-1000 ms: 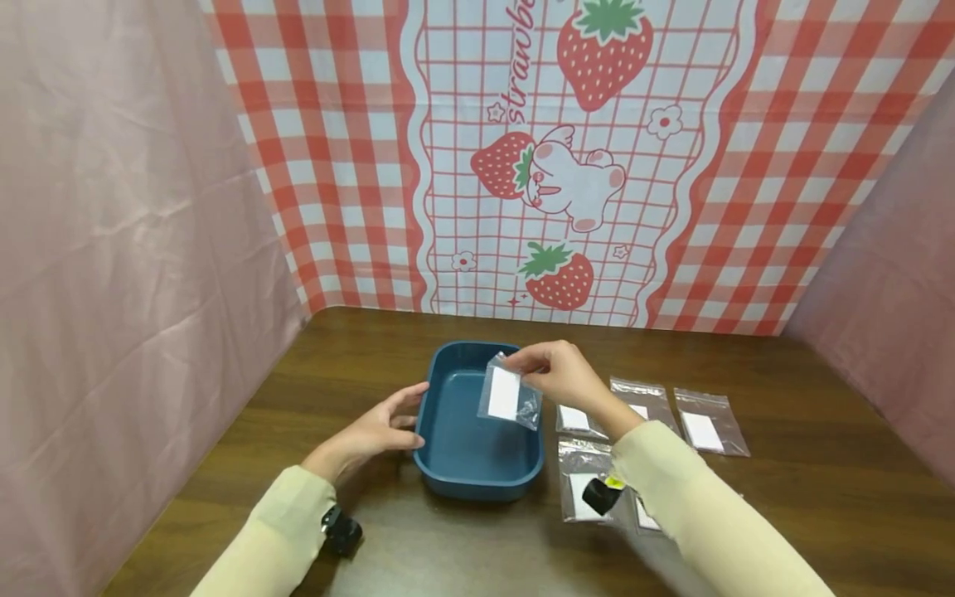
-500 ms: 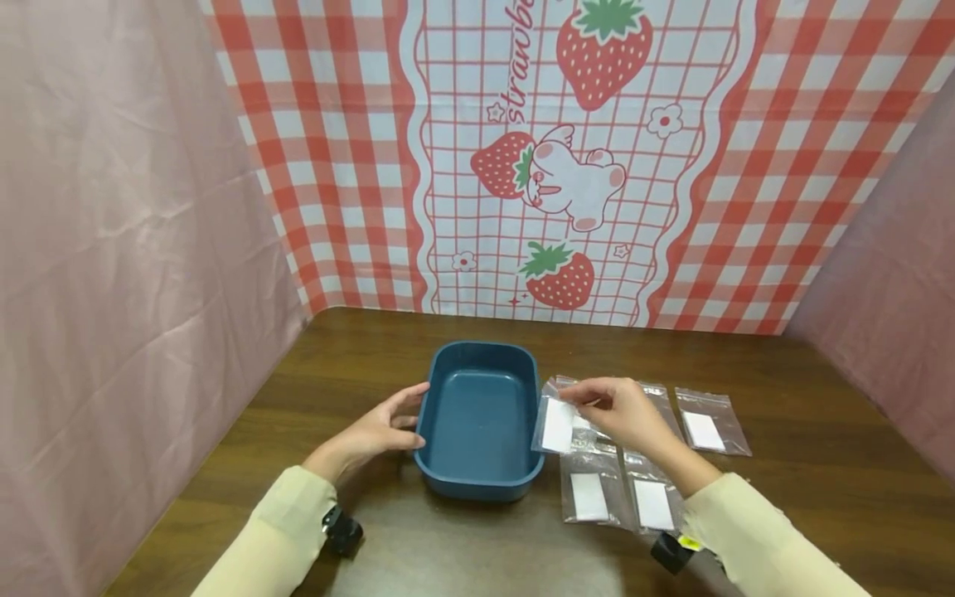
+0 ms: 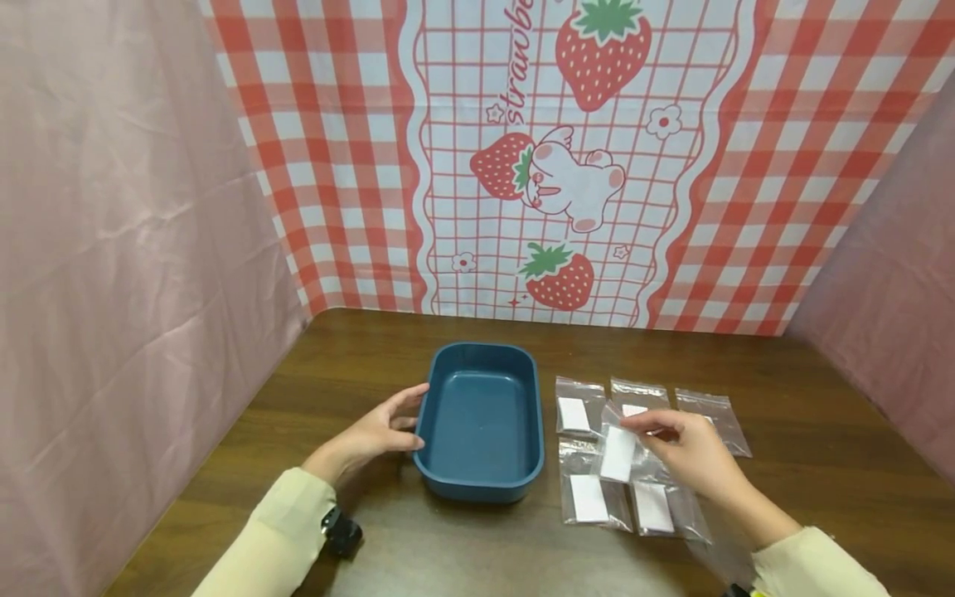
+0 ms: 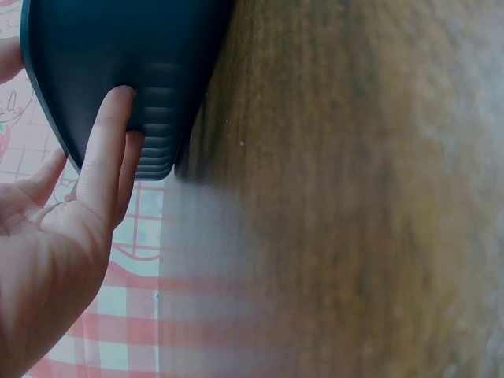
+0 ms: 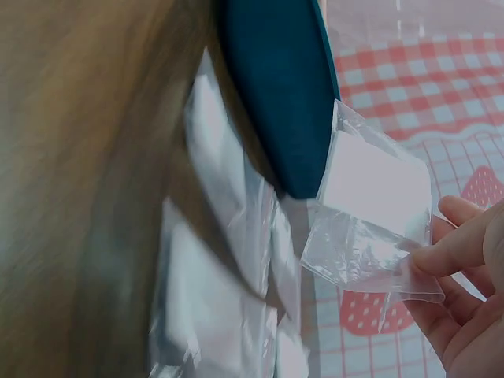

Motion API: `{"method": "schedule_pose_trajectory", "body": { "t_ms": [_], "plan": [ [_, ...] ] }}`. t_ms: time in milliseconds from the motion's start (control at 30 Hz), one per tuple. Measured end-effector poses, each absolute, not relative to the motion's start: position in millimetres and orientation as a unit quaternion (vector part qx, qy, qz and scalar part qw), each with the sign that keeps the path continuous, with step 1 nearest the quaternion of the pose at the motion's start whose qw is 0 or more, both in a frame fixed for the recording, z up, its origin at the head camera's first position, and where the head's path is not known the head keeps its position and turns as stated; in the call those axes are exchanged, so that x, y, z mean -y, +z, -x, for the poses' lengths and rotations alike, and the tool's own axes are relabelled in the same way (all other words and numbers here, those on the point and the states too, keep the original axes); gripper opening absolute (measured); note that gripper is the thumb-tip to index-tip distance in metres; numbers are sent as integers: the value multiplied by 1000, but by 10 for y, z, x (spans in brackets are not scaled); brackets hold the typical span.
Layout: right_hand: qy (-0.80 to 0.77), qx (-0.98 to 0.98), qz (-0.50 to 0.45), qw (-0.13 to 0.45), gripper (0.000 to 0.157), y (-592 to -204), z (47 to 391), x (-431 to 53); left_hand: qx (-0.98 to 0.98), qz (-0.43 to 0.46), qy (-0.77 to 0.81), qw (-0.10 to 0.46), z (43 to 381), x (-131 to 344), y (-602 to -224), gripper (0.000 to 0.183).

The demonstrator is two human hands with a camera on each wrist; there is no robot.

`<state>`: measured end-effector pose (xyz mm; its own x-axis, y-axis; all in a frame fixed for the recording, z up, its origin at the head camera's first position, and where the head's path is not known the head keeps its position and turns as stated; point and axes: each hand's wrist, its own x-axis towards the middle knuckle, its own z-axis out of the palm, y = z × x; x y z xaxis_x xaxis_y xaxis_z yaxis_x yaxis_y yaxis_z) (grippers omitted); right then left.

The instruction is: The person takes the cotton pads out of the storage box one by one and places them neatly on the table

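Observation:
My right hand [image 3: 690,452] pinches a small clear zip bag [image 3: 618,453] with a white card-like piece inside, held above other bags on the table. In the right wrist view thumb and fingers grip the edge of that bag [image 5: 370,189]. My left hand [image 3: 369,431] rests against the left side of a dark blue rectangular bin [image 3: 481,491], its fingers fairly straight. Seen from the left wrist, the fingers [image 4: 102,157] touch the outer wall of the bin [image 4: 157,39]. Nothing shows inside the bin in the head view.
Several similar zip bags lie flat right of the bin, among them a front-left bag [image 3: 589,497], a front bag [image 3: 653,507] and a back-left bag [image 3: 573,414]. The brown wooden table [image 3: 336,348] ends at a red checked strawberry cloth [image 3: 358,166].
My right hand has carried the pinched zip bag out from over the bin, rightward and nearer to me, above the other bags. The left hand and bin have stayed in place.

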<state>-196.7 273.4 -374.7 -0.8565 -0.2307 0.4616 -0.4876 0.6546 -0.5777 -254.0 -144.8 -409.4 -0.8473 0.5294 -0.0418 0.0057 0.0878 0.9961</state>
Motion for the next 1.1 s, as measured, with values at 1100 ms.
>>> {"method": "schedule_pose_trajectory", "body": {
  "t_ms": [1100],
  "plan": [
    [346,893,-222,183,37,-4187,1706,-4034,-709,-185,651,197,2529,1455,-4097,80]
  ]
}}
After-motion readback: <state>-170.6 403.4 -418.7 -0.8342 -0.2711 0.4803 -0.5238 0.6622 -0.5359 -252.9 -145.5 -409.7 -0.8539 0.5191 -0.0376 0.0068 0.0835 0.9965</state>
